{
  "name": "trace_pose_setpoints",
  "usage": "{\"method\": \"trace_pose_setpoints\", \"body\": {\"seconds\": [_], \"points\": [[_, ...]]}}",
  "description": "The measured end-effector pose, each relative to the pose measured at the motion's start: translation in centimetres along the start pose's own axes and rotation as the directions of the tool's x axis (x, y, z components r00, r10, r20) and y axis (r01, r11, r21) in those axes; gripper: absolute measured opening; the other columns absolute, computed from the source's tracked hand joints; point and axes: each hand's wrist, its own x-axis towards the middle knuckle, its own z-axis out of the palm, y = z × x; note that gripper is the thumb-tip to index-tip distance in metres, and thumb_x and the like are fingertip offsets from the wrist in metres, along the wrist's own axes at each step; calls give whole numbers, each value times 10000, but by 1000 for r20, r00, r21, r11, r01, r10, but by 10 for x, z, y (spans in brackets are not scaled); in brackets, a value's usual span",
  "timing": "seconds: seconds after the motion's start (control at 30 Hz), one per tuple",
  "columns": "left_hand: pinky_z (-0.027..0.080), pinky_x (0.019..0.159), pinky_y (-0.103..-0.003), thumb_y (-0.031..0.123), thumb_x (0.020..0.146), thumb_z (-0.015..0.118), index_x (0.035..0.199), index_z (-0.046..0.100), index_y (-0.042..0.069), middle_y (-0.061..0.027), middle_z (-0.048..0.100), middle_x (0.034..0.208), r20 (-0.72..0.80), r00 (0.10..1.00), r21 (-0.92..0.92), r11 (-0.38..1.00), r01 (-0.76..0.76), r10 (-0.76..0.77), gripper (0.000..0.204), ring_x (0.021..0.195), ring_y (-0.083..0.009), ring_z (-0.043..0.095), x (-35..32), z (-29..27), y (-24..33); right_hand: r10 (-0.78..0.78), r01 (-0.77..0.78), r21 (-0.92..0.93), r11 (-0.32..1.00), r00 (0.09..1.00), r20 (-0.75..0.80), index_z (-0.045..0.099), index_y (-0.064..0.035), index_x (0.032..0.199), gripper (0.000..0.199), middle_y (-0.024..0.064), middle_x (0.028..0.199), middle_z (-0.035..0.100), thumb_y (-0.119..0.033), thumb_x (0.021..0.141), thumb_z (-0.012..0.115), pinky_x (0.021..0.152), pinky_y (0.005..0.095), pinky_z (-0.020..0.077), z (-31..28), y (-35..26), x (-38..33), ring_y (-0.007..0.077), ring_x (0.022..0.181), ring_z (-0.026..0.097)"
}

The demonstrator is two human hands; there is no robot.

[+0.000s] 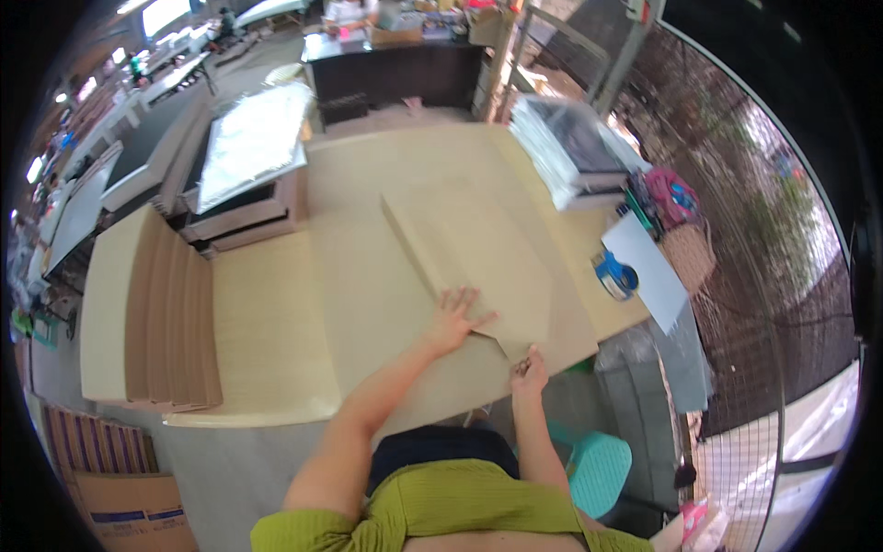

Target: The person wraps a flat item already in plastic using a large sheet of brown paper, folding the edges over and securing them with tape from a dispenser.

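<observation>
A flat rectangular panel wrapped in brown paper [478, 244] lies at an angle on the table in front of me. Beneath it spreads a larger brown paper sheet [354, 276]. My left hand [453, 322] rests on the near left part of the wrapped panel, palm down with the fingers spread. At the near right corner, my right hand [527, 370] is closed in a pinch on a folded flap of the brown paper. The fingertips partly cover that flap.
Brown-wrapped panels [152, 317] stand in a row at left, with plastic-covered panels [253, 152] behind them. At right are another plastic-wrapped stack [572, 156], a blue tape dispenser [616, 276] and a white sheet [648, 262]. A teal stool [600, 474] stands below the table edge.
</observation>
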Motion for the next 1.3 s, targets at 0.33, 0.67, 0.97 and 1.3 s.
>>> {"method": "trace_pose_setpoints", "body": {"seconds": [0.33, 0.67, 0.97, 1.3], "points": [[135, 1133, -725, 644, 915, 521, 1599, 207, 272, -222, 142, 1645, -15, 930, -360, 869, 338, -368, 840, 1509, -441, 146, 56, -9, 52, -185, 486, -625, 611, 855, 485, 701, -51, 1055, 219, 14, 798, 613, -234, 936, 688, 620, 246, 471, 61, -162, 87, 109, 698, 581], [101, 1111, -757, 672, 906, 504, 1592, 213, 353, -128, 84, 1678, 121, 683, -41, 684, 728, -720, 810, 1520, -429, 114, 92, -25, 92, 440, 646, -742, 178, 623, 647, 355, 79, 1470, 865, 290, 1487, 421, -645, 998, 385, 1154, 434, 314, 162, -99, 212, 371, 1400, 406], [148, 1125, -729, 705, 872, 511, 1586, 219, 379, -108, 109, 1677, 79, 672, -46, 671, 740, -736, 837, 1516, -417, 147, 55, -54, 44, 263, 965, -252, -77, 264, 928, 319, -66, 1537, 792, 195, 1590, 312, -537, 950, 566, 1165, 563, 263, 184, -95, 122, 410, 1474, 261], [228, 1000, -824, 865, 498, 648, 1578, 249, 375, -98, 118, 1675, 144, 731, 78, 744, 663, -667, 1251, 1494, -466, 161, 57, -40, 72, 707, 929, 302, -216, -65, 705, 243, -168, 1586, 1129, 101, 1662, 165, -588, 689, 785, 1141, 686, 221, 163, -119, 149, 387, 1521, 135]]}}
